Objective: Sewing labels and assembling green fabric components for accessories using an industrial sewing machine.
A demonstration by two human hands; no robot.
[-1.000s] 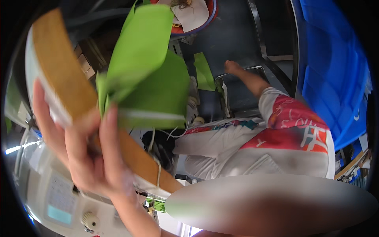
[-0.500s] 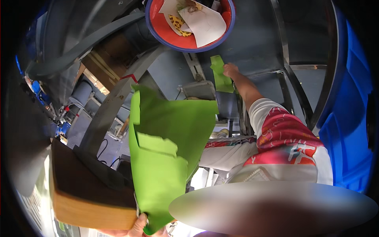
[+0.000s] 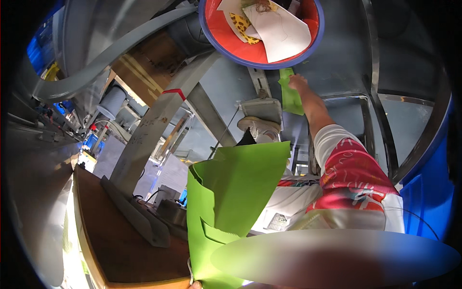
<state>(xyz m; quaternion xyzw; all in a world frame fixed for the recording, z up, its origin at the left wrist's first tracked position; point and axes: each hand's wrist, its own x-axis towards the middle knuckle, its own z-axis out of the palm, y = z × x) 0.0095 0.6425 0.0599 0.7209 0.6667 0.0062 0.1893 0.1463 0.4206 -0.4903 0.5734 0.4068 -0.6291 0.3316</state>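
My left hand [image 3: 195,285] is at the lower edge, with only its fingertips showing. It grips the bottom of a large lime-green sheet [image 3: 243,188], which stands up curled, with cut edges and a folded flap. My right arm stretches far down past the seat. At its end, my right hand [image 3: 298,83] is closed on the edge of a smaller green piece [image 3: 290,100] near the floor, just below a red bin with a blue rim [image 3: 222,49]. The fingertips there are partly hidden.
White and spotted scraps [image 3: 281,33] lie in the bin. A wooden-edged tabletop [image 3: 139,260] is at lower left, beside a grey metal beam [image 3: 144,130] with red tape. My shoe [image 3: 260,125] rests by a metal pedal [image 3: 262,108]. A blue crate [image 3: 423,192] stands at right.
The view has shifted, so the bin and small green piece appear farther right. The large sheet sits lower, and my left hand has sunk mostly out of view. My right hand stays at the small piece.
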